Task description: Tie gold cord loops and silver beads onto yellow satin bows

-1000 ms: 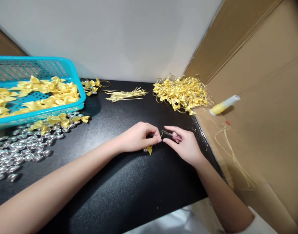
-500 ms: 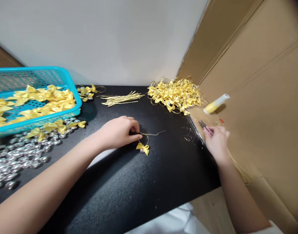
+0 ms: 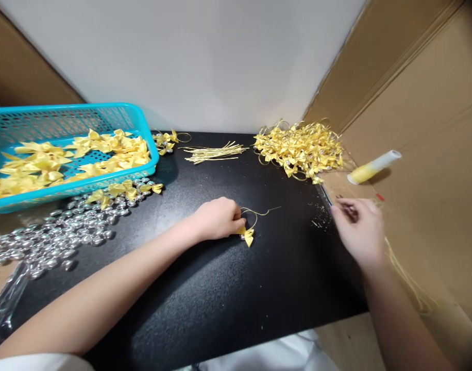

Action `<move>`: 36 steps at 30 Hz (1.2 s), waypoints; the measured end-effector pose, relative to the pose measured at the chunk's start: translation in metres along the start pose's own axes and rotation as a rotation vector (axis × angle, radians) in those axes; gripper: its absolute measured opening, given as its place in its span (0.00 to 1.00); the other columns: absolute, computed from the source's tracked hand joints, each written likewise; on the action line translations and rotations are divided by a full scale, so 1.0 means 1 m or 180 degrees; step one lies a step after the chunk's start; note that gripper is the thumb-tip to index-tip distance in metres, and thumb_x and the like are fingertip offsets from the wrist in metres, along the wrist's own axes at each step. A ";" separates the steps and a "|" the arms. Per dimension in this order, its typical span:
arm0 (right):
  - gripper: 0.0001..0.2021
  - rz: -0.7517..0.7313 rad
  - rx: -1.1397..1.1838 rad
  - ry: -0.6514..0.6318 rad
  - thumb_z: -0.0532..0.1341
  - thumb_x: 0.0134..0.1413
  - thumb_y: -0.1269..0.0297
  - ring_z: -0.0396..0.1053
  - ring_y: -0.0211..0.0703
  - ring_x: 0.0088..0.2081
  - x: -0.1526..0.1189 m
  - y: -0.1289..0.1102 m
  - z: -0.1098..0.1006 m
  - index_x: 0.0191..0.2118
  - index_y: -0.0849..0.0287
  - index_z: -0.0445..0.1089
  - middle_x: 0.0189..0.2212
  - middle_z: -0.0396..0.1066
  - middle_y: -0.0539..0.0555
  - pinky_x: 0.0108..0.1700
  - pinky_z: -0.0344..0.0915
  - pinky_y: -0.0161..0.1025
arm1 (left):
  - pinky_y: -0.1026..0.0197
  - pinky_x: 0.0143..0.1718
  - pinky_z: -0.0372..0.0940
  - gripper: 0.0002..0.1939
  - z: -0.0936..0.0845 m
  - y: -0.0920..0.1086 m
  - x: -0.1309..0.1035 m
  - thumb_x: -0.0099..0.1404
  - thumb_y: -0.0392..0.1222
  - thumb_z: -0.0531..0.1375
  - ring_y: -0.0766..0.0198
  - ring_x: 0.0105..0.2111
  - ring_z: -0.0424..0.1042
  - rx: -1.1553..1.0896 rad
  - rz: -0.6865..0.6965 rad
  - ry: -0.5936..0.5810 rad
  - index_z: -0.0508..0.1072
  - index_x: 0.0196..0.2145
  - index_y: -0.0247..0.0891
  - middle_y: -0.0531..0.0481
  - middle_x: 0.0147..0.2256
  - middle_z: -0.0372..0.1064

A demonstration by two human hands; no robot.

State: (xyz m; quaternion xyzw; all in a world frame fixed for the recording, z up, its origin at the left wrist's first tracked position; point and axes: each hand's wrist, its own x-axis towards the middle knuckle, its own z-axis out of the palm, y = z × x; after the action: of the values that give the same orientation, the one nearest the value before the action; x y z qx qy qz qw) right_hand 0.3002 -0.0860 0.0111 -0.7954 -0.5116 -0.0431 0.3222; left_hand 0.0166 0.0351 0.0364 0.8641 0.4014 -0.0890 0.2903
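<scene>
My left hand (image 3: 220, 219) is closed in a pinch on a yellow ribbon bow (image 3: 249, 237) just above the black table. A silver bead sits at the bow's middle. From the fingers a thin gold cord (image 3: 255, 212) curves into a loop, its loose end pointing right. At the table's right edge my right hand (image 3: 359, 229) is curled round small snips (image 3: 350, 211); motion blur and the fingers hide most of them, leaving the dark tip and part of the handle in sight.
A turquoise basket (image 3: 153, 149) of yellow bows stands left, with silver beads (image 3: 66, 232) before it. Cut gold cords (image 3: 215, 152) lie at the back. Finished bow loops (image 3: 298, 147) are heaped back right, near a white-yellow tube (image 3: 375, 167) and cardboard walls (image 3: 425, 129).
My view has shifted left, so everything appears further right. My left fingers have moved down from the cord onto the bow. The snips have turned within my right hand and show less.
</scene>
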 end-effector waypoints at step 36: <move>0.10 -0.0390 0.2805 -0.1005 0.56 0.63 0.65 0.61 0.36 0.26 -0.026 -0.103 0.051 0.29 0.56 0.65 0.23 0.63 0.47 0.29 0.60 0.35 | 0.66 0.26 0.60 0.16 0.038 0.000 -0.007 0.72 0.45 0.51 0.69 0.22 0.63 -0.2208 0.1133 0.2130 0.68 0.28 0.37 0.54 0.23 0.65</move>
State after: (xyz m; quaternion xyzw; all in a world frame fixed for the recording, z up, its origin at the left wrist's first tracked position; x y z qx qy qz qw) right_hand 0.1878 -0.0508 0.0090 -0.5480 -0.5700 0.2806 0.5442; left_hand 0.0147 0.0088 0.0081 0.7530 0.3249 0.3816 0.4263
